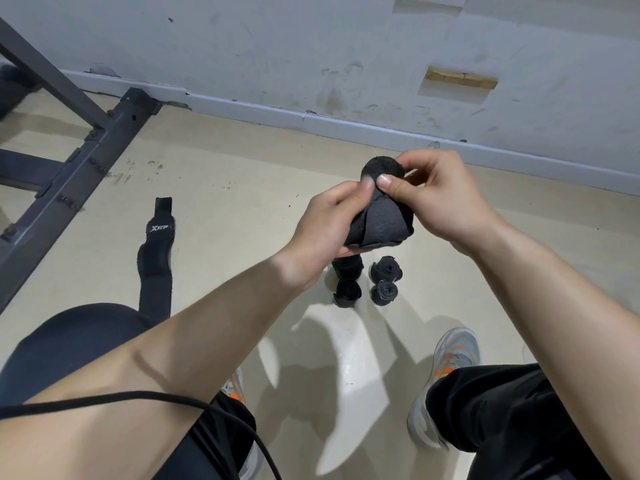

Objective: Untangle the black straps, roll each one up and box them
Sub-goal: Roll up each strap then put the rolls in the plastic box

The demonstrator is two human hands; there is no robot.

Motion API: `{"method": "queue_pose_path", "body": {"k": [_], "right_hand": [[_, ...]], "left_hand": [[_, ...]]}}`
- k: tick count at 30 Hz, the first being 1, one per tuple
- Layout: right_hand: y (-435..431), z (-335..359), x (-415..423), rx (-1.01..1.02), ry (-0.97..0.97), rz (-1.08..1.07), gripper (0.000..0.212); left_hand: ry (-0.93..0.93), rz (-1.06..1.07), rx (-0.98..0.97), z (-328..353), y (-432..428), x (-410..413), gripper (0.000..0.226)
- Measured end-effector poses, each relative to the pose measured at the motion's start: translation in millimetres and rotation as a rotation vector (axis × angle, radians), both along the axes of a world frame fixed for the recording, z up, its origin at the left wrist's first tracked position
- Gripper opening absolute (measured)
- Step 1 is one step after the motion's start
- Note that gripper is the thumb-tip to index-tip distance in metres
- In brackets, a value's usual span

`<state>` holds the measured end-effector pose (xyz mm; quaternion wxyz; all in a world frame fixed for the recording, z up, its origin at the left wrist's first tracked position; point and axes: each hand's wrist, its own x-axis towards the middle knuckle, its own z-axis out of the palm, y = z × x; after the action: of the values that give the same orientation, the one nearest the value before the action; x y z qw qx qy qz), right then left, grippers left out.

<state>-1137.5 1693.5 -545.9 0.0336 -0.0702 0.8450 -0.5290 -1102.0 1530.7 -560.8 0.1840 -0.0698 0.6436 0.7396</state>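
Wall (311, 46): pale grey, scuffed and stained, with a small rectangular cut-out (459, 81) that exposed bare wood. A grey baseboard (346, 124) ran along its foot, chipped at one joint. Floor (225, 202): smooth beige, with dark scratches beside the metal frame (86, 140). Frame: dark steel bars bolted together at far left, one foot close to the baseboard. Soft overlapping shadows lay on the glossy lower floor.

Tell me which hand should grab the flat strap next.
Probably the left hand: the flat strap lies to that side, by the left knee; the right hand would reach across. Both grip the rolled strap.
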Motion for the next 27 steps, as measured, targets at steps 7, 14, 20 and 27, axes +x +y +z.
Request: {"method": "queue_pose_path", "body": {"k": [7, 14, 20, 27], "right_hand": [[-6.6, -6.9, 1.9, 0.145, 0.067, -0.135, 0.022], [-5.7, -8.4, 3.3, -0.065, -0.180, -0.173, 0.020], [-11.3, -8.5, 3.2, -0.194, -0.322, -0.233, 0.020], [-9.7, -13.4, 1.3, -0.178, -0.363, -0.288, 0.011]], "left_hand": [[0.035, 0.000, -0.039, -5.1, -2.9, -0.4, 0.019], [0.110, 0.012, -0.128, -9.4, -3.3, -1.9, 0.035], [0.208, -0.036, -0.178, -9.3, -1.5, 1.8, 0.018], [0.161, -0.029, -0.161, -6.9, -2.1, 0.1, 0.016]]}}
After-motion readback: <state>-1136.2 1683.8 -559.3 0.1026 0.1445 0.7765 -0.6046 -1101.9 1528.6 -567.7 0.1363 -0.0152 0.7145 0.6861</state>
